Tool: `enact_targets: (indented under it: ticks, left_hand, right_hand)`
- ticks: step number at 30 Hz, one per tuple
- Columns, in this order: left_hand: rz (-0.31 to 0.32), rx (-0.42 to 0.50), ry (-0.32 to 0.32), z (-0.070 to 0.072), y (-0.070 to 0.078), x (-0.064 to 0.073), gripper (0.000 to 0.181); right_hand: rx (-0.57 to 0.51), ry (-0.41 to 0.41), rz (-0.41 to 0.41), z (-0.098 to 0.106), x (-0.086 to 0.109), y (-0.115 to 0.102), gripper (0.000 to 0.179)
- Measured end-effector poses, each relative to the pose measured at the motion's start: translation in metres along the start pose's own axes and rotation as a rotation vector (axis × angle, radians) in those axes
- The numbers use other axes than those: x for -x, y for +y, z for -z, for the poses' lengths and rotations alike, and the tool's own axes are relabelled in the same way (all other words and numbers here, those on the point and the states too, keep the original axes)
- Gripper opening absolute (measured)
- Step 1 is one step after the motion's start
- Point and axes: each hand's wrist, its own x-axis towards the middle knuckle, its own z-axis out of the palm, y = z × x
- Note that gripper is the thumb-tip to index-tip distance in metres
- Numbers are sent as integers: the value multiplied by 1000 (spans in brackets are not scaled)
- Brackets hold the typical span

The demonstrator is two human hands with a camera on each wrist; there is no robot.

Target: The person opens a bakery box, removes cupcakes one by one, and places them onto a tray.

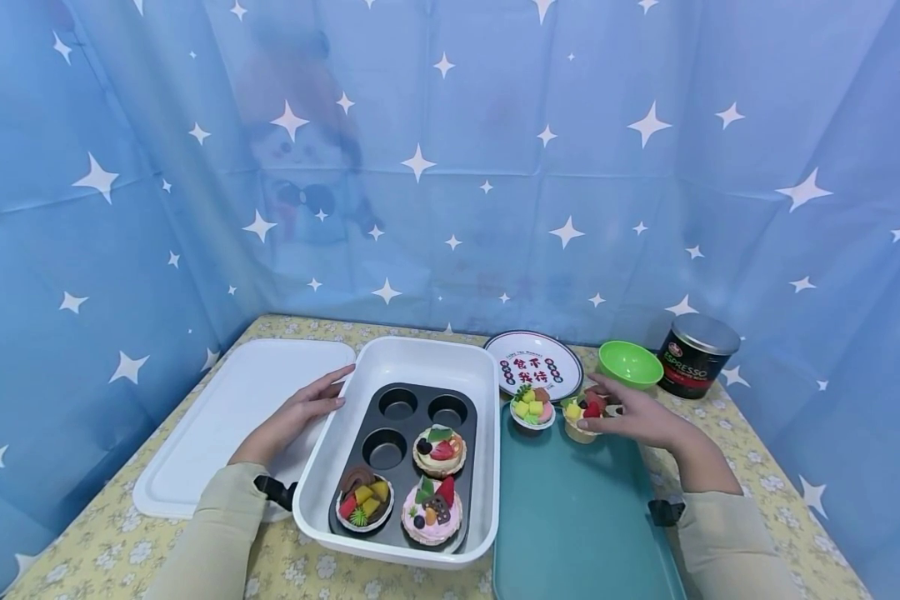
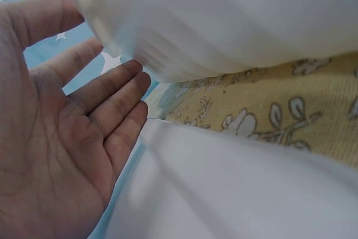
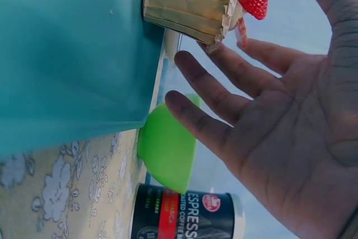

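A fruit-topped toy cupcake (image 1: pixel 581 432) in a tan wrapper stands at the back of the teal tray (image 1: pixel 570 517). My right hand (image 1: pixel 645 417) is around its right side, thumb in front and fingers behind. The right wrist view shows those fingers spread and fairly straight; whether they touch the cupcake is unclear. Just left sits another cupcake (image 1: pixel 532 411) with yellow and pink topping. My left hand (image 1: pixel 300 414) is at the left wall of a white bin (image 1: pixel 311 475), fingers extended. In the bin, a dark muffin pan (image 1: pixel 412 417) carries 3 cupcakes, in its front and right cups.
A white tray or lid (image 1: pixel 217 425) lies at left, partly under my left hand. Behind the teal tray are a plate with red lettering (image 1: pixel 521 346), a green bowl (image 1: pixel 630 364) and an espresso can (image 1: pixel 696 357). A blue starred curtain (image 1: pixel 495 208) borders the table.
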Motion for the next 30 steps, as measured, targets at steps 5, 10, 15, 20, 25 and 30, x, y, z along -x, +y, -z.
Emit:
enact_targets:
  ticks: [5,10,15,20,25,30]
  left_hand:
    - [-6,-4,4,1,0,-1,60]
    - [-5,-13,12,1,1,0,60]
    - [8,-25,17,2,1,1,60]
    - [2,-27,24,1,2,2,61]
    - [16,-16,28,0,1,1,60]
    - [25,3,21,0,-2,1,61]
  right_hand:
    - [-22,19,18,1,1,-4,88]
    - [-37,27,23,2,2,-8,84]
    - [-40,39,30,2,1,-9,83]
    - [-19,42,24,2,0,-9,84]
    - [21,66,23,2,1,-8,83]
    - [36,96,47,2,3,-7,78]
